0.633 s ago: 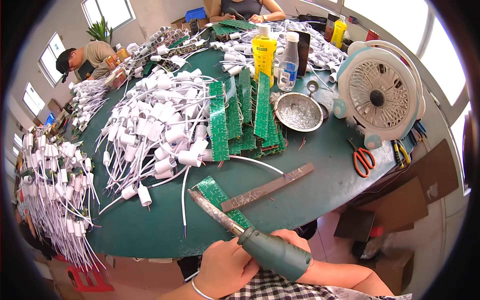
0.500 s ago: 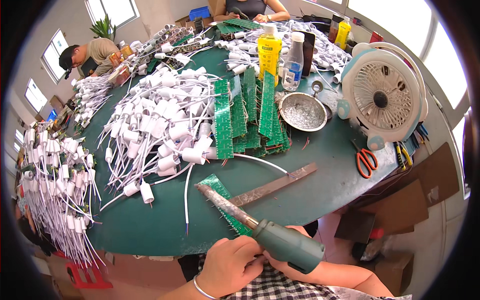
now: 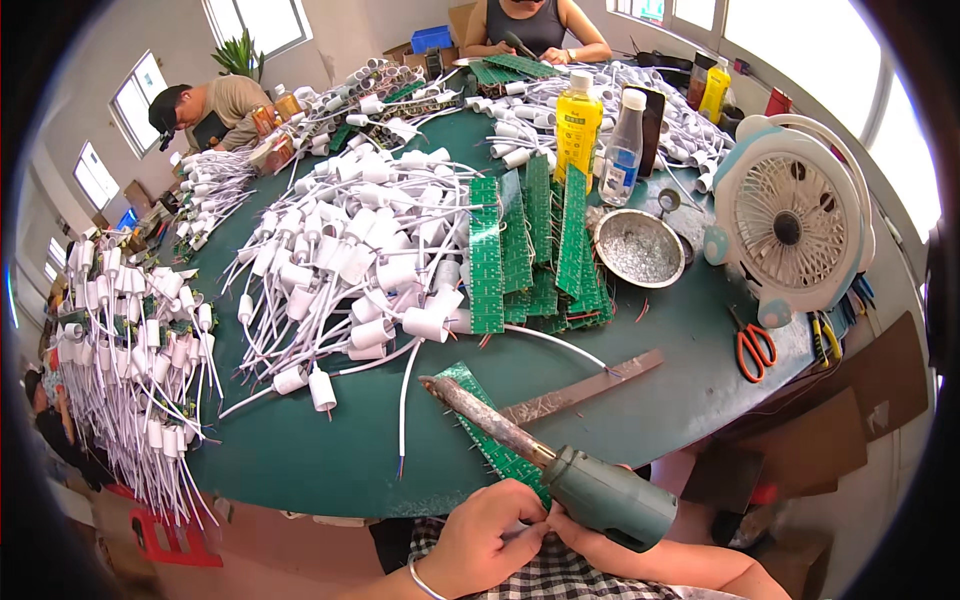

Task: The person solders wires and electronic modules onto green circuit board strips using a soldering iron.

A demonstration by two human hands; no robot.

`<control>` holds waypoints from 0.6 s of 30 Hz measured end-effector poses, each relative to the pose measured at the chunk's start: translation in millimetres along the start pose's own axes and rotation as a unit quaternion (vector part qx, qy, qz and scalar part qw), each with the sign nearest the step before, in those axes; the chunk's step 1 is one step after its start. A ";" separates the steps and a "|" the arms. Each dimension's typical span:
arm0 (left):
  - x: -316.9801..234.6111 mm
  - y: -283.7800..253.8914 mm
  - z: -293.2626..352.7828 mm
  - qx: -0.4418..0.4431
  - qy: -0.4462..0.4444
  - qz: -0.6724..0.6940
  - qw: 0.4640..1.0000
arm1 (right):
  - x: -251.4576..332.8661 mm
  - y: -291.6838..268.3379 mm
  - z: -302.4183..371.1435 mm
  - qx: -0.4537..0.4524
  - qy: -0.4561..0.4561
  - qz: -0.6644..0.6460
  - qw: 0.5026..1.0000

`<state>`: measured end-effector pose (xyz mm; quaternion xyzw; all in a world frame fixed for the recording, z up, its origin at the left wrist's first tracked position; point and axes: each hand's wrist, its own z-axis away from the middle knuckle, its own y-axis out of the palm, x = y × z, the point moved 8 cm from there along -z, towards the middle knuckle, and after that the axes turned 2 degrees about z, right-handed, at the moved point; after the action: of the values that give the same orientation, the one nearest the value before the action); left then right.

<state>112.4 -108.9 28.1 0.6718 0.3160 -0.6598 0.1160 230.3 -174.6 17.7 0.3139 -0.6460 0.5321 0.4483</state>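
Note:
My left hand [image 3: 482, 542], with a bangle at the wrist, is closed, its thumb and forefinger pinched together at the table's near edge. Whatever is in that pinch is too small to make out. My right hand [image 3: 592, 548] meets it there, fingertips touching, and holds a soldering iron with a thick green handle [image 3: 612, 500] in the crook of the thumb. The iron's long, dark metal barrel [image 3: 490, 415] slants up to the left over a green circuit board strip [image 3: 512, 462]. Part of that strip is hidden behind the iron and my hands. A flat brown bar [image 3: 590, 385] lies beside it.
White cylindrical parts with cables [image 3: 350, 250] heap at left centre, beside stacked green circuit boards [image 3: 487, 270]. Right of these stand a metal bowl [image 3: 640, 248], bottles [image 3: 578, 125], a fan [image 3: 790, 225] and orange-handled scissors [image 3: 753, 350]. Two other people [image 3: 530, 35] work at the far side.
The whole view has shifted, so the table and things sit further right and slightly lower. My hands stay together with the iron; my left fingers have moved into a clearer pinch.

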 end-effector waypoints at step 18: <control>-15.1 -5.8 -3.0 -0.063 0.063 -0.077 0.993 | 6.8 1.7 4.2 -0.022 -0.092 0.030 0.995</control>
<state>112.6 -106.7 44.3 0.6769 0.4145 -0.6021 0.0864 225.1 -177.8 23.1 0.3320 -0.7054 0.4994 0.3778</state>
